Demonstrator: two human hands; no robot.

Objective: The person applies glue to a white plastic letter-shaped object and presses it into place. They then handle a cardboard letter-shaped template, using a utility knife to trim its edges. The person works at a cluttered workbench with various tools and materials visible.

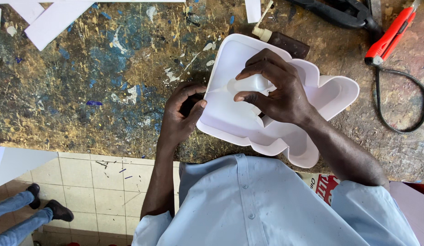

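A white, shallow, letter-shaped shell (328,93) with raised side walls lies on the paint-stained workbench (84,91). My right hand (278,89) rests inside it, fingers curled around a small white bottle-like piece (250,84) pressed toward the inner wall. My left hand (182,111) grips the shell's left wall from outside, thumb on the rim, and something dark sits under its fingers.
A brown glue bottle with a cream nozzle (282,40) lies behind the shell. A red utility knife (390,36), a black cable loop (403,102) and a black tool (339,12) sit at the right. White strips (52,20) lie far left. Another person's legs (25,209) stand on the tiled floor.
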